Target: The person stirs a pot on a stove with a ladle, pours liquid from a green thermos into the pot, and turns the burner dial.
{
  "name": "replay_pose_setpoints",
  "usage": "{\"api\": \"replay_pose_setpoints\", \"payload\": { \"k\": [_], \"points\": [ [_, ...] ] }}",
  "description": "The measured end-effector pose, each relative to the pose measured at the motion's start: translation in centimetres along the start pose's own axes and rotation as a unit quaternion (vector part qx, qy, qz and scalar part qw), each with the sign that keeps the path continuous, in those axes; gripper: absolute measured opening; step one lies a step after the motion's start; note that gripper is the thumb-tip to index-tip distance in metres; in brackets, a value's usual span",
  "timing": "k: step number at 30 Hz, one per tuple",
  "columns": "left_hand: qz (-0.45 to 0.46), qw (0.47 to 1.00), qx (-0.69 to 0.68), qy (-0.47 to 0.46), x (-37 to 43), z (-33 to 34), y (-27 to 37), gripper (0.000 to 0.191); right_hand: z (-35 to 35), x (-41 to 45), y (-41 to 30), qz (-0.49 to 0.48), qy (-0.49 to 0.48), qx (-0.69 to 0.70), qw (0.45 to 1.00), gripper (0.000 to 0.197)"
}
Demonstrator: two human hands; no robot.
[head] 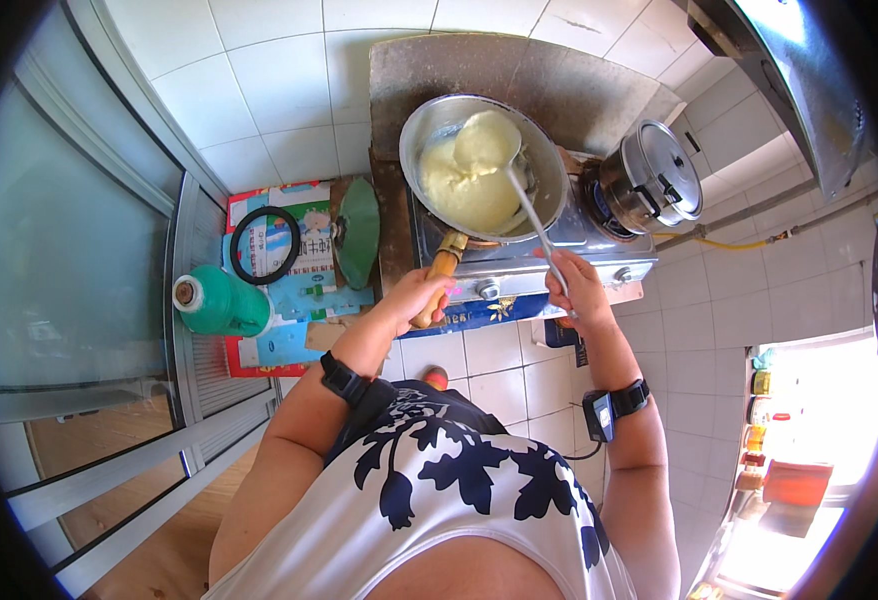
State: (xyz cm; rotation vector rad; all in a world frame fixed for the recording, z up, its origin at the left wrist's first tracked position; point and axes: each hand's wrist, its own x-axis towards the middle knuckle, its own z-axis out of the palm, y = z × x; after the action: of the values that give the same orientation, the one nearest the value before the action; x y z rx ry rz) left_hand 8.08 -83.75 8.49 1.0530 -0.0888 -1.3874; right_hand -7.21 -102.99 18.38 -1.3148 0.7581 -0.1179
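My left hand [418, 298] is closed around the wooden handle [445, 264] of a deep metal pan [409, 161], which stands on the left burner of a gas stove [452, 283]. In the pan lies a thick, pale yellow mixture [465, 199]. My right hand [578, 287] grips the metal handle of a ladle [535, 214]. The ladle's bowl is raised over the mixture, filled with it, and some hangs at its left edge.
A lidded steel pot [638, 187] stands on the right burner. Left of the stove are a green leaf-shaped object [358, 232], a black ring [237, 259] and a green thermos-like bottle [225, 302] on flattened printed cardboard [319, 300]. A range hood [799, 82] overhangs at upper right.
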Motion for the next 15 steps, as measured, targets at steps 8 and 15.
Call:
{"api": "replay_pose_setpoints", "payload": {
  "k": [8,15],
  "points": [
    [0.003,1.000,-0.004,-0.002,0.2,-0.1,-0.2,0.016,-2.2,3.1,0.0,-0.188,0.113,-0.233,0.947,0.027],
    [0.004,1.000,0.008,-0.006,0.3,-0.4,-0.1,0.018,-2.4,6.5,1.1,-0.268,0.228,-0.532,0.770,0.025]
  ]
}}
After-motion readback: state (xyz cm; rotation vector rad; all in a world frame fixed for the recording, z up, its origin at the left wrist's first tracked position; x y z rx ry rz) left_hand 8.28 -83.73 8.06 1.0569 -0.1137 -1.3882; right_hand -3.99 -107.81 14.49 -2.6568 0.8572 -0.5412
